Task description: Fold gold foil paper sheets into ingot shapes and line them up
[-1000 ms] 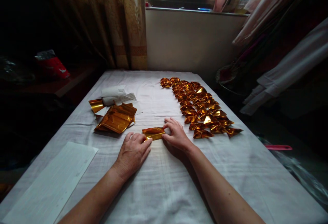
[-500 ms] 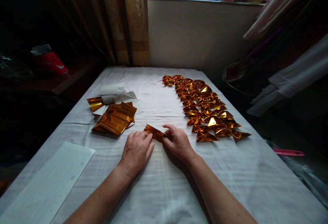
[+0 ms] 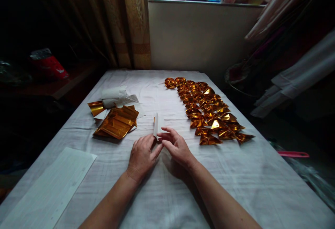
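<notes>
My left hand and my right hand meet at the middle of the white cloth-covered table. Both pinch a folded strip of gold foil paper, which stands on end above the fingertips with its white back facing me. A stack of flat gold foil sheets lies to the left of my hands. To the right, a long band of several folded gold foil pieces runs away toward the wall.
A white paper roll and a loose gold sheet lie behind the stack. A white sheet rests at the table's near-left corner. Curtain and window wall stand behind; clutter and a pink object lie right of the table.
The gold strip lay flat between my fingers one second ago. Both hands have since lifted and turned it upright, showing its white side, and have drawn closer together.
</notes>
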`<state>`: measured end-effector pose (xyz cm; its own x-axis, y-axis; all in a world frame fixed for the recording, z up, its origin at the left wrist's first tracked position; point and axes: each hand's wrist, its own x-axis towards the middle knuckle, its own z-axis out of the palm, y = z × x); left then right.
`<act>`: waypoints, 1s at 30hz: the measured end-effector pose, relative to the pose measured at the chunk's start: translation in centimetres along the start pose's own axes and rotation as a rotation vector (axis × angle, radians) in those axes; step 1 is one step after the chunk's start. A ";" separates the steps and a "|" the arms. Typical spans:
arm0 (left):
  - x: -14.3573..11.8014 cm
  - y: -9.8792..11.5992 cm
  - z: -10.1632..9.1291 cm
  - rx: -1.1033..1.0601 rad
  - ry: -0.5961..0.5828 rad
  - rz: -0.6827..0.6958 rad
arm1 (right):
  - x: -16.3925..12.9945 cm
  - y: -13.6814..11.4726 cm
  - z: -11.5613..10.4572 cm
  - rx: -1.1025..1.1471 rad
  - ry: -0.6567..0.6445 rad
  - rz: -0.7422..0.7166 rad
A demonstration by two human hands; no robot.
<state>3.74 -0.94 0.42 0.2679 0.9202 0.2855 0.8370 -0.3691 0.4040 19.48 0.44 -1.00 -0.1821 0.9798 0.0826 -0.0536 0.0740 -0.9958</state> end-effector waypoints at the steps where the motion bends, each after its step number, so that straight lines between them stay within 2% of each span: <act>1: 0.1 -0.2 0.0 -0.011 0.016 -0.015 | 0.0 0.0 0.1 0.016 -0.009 -0.001; 3: 0.2 -0.7 0.1 -0.031 0.055 -0.049 | -0.1 0.0 0.4 0.004 -0.026 -0.010; 5: 0.3 -1.2 0.1 -0.069 0.118 -0.071 | -0.1 0.1 0.5 -0.103 -0.019 -0.050; 6: 0.3 -1.4 0.1 -0.099 0.149 -0.069 | -0.1 0.0 0.4 -0.205 0.016 -0.098; 8: 0.3 -1.8 0.1 -0.162 0.210 -0.036 | 0.1 -0.3 0.0 -0.487 0.164 -0.252; 10: 0.3 -2.0 0.0 -0.213 0.259 0.033 | 0.2 -0.8 -0.7 -0.801 0.335 -0.429; 11: 0.3 -2.1 -0.1 -0.232 0.282 0.075 | 0.2 -1.1 -1.0 -0.936 0.377 -0.494; 14: 0.3 -2.2 -0.4 -0.285 0.322 0.180 | 0.3 -1.8 -2.0 -1.193 0.351 -0.642; 18: 0.3 -2.1 -1.1 -0.229 0.355 0.261 | 0.1 -2.1 -2.4 -1.288 0.274 -0.744; 21: 0.4 -2.0 -1.6 -0.119 0.406 0.294 | 0.1 -2.2 -2.3 -1.288 0.300 -0.800; 24: 0.5 -1.9 -1.8 -0.128 0.427 0.305 | 0.1 -2.5 -2.1 -1.276 0.341 -0.850; 30: 0.3 -1.6 -2.1 0.000 0.410 0.309 | 0.0 -2.5 -2.1 -1.263 0.377 -0.888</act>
<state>1.50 -0.35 1.70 0.2932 0.6413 0.7091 0.7484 -0.6155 0.2472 21.64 0.68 1.42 -0.2849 0.5164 0.8076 0.8438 0.5349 -0.0444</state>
